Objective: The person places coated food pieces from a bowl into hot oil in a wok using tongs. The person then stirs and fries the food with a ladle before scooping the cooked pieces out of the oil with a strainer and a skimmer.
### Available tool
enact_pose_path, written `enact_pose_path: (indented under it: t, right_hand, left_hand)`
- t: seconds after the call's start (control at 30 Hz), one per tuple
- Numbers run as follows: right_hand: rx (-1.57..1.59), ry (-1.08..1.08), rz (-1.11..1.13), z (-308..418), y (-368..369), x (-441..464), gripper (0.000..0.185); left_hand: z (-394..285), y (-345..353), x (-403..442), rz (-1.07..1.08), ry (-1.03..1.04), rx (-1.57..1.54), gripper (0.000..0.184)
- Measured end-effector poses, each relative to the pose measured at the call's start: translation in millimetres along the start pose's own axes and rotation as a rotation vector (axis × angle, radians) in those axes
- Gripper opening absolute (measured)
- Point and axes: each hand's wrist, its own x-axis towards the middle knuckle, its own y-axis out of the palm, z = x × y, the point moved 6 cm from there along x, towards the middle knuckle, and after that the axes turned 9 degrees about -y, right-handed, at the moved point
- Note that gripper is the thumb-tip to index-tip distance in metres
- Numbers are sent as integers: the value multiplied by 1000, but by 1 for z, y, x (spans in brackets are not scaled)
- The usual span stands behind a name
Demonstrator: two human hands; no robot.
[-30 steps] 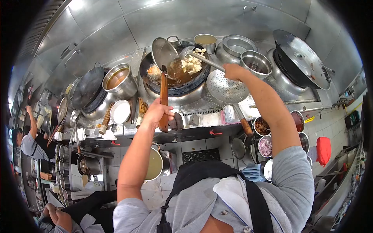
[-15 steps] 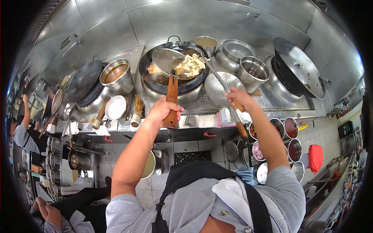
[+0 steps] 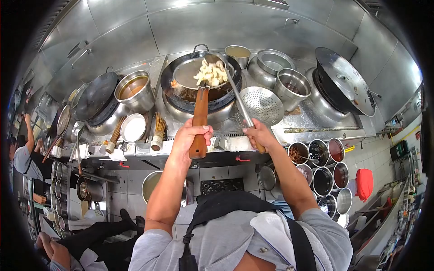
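Note:
My left hand [image 3: 190, 137] is closed around the wooden handle of a mesh strainer [image 3: 184, 74]. The strainer lies level over a black wok [image 3: 168, 90], with dark liquid beneath it. A heap of pale, chunky food pieces [image 3: 211, 74] rests on the mesh. My right hand [image 3: 260, 137] grips the wooden end of a long metal ladle [image 3: 238, 98]. Its bowl reaches the far side of the food and is partly hidden by it. A few orange bits show at the wok's left side.
A perforated skimmer [image 3: 261, 106] lies right of the wok. Metal pots [image 3: 293, 88] and a second wok [image 3: 346, 81] stand farther right. At left are a pot of brown liquid [image 3: 134, 90], a white bowl [image 3: 133, 128] and bamboo brushes [image 3: 158, 131]. Other people are at the left.
My right hand has come down and left, bringing the ladle closer to the strainer. The pale pieces have shifted left onto the strainer's middle. My left hand is slightly lower.

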Motion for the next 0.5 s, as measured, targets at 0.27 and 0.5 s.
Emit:
enact_pose_path:
  t: [0.27,0.5]
  right_hand:
    - [-283,-277,-5,105,26,8,48]
    - [-76,-407,1,151,52,42,45]
  left_hand:
    - [-13,-7,-12,45,110,-6,40]
    - [-18,-17,-22,8,48,-24,37]
